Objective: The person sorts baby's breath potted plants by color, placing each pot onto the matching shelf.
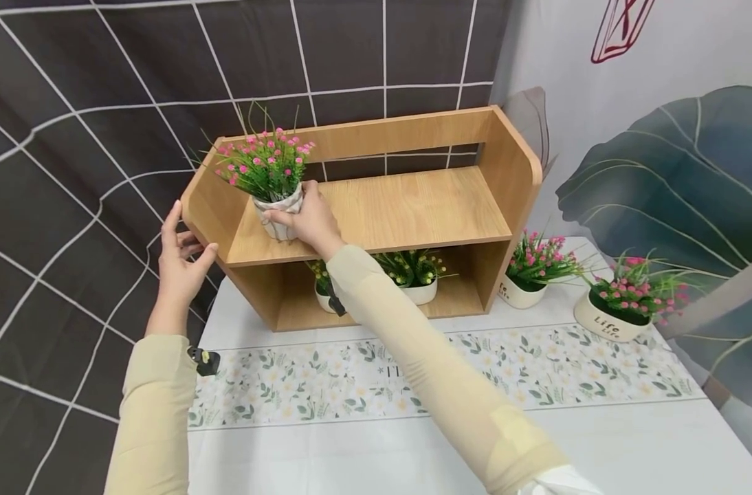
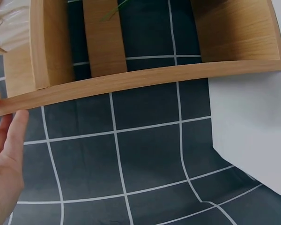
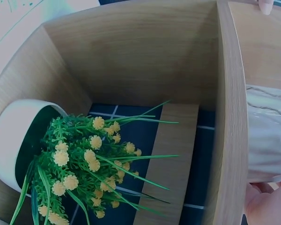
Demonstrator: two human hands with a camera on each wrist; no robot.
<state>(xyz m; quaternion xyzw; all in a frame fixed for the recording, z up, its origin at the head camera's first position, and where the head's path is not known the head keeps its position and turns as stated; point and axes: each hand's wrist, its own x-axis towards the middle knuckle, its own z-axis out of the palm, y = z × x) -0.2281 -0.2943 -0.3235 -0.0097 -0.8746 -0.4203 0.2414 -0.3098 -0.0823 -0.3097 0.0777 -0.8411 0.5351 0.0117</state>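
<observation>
In the head view my right hand [image 1: 311,218] grips the side of a whitish flowerpot [image 1: 279,206] filled with pink artificial flowers [image 1: 266,161], at the left end of the upper board of a wooden shelf [image 1: 413,206]. Twine circles this pot [image 3: 270,133] in the right wrist view, where part of the hand [image 3: 269,206] shows against it. At the shelf's left side panel, my left hand [image 1: 181,265] has its fingers extended, touching the outer side near the rounded front edge. The left wrist view shows fingertips right at this panel [image 2: 131,82].
Yellow-flowered white pots [image 1: 421,292] stand on the lower shelf. Right of the shelf, two cream pots of pink flowers sit on the table: one close beside it [image 1: 523,292], another farther right [image 1: 614,323]. A dark grid-patterned curtain [image 1: 54,240] hangs behind and left.
</observation>
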